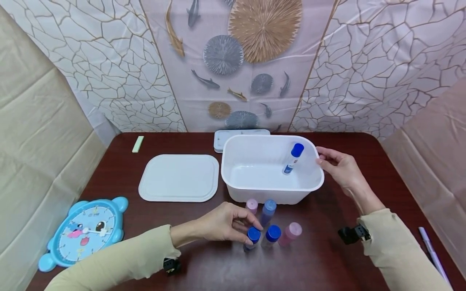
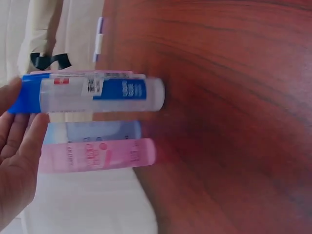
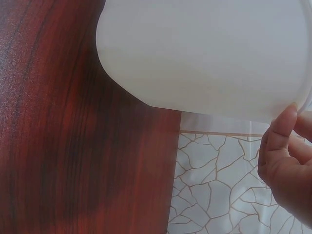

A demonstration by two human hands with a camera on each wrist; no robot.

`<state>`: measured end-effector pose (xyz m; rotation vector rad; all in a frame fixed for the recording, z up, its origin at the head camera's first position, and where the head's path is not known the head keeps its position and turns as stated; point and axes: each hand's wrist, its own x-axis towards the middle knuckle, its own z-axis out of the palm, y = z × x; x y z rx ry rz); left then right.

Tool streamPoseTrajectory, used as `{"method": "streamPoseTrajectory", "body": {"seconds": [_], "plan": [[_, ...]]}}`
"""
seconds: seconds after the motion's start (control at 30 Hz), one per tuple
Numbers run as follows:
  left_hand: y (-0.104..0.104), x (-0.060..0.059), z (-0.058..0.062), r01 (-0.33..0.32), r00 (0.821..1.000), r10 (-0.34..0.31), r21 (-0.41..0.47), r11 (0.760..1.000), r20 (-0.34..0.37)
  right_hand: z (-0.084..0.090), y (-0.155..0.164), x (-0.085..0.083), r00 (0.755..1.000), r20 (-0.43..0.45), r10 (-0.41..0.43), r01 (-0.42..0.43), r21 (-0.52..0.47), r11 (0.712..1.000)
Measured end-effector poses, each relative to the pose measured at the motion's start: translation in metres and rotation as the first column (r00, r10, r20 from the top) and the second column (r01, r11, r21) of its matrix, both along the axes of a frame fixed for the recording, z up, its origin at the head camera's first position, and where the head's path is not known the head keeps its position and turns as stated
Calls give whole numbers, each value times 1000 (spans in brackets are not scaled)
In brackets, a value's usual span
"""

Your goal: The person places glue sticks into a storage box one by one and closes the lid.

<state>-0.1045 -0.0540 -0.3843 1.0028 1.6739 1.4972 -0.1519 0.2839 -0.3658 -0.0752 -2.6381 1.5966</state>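
Fingers of the left hand [image 1: 222, 224] curl round the cap end of a blue-capped tube [image 1: 252, 237] standing at the near edge of a small cluster, thumb and fingertips pinching it from the side; the left wrist view shows the same tube [image 2: 92, 95], clear-bodied with a blue label, held against the fingers [image 2: 22, 146]. Across from it, the right hand [image 1: 338, 165] lies with straight, relaxed fingers against the right rim of the tub, holding nothing. Going from big to small: the dark red-brown table [image 1: 327, 258] carries everything. On it stands the white plastic tub [image 1: 271, 194], deep and rounded, with one blue-capped glue stick [image 1: 293, 159] leaning inside against its far right wall. Just left of the tub lies its flat white lid [image 1: 179, 178], and a second, smaller lid [image 1: 221, 139] peeks out behind the tub's far left corner. At the near left corner of the table sits a light blue toy clock [image 1: 83, 232] with little ears. In front of the tub stand the other tubes, close together: a pink-capped one [image 1: 252, 205], a pale blue one [image 1: 268, 210], another blue-capped one [image 1: 272, 235] and a pink one [image 1: 290, 233] tilted to the right. A pale green eraser [image 1: 138, 144] lies at the far left, and a lilac pen [image 1: 431, 252] at the near right edge.
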Motion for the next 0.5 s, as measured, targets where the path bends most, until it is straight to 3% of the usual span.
{"method": "streamPoseTrajectory", "body": {"seconds": [0.1, 0.23, 0.4, 0.5], "plan": [[-1, -4, 17, 14, 1000, -14, -14, 1000, 24, 0, 0, 0, 1000, 3, 0, 0, 18, 1000], [-1, -20, 58, -20, 1000, 21, -32, 999, 9, 1, 0, -1, 1000, -3, 4, -4, 38, 999], [11, -55, 107, -166, 983, 169, 39, 985, -68, 2, 1, 0, 1000, -7, 4, -4, 44, 999], [25, -76, 119, -265, 961, 271, 94, 960, -56, 1, 1, 1, 1000, -8, 8, -8, 38, 999]]}}
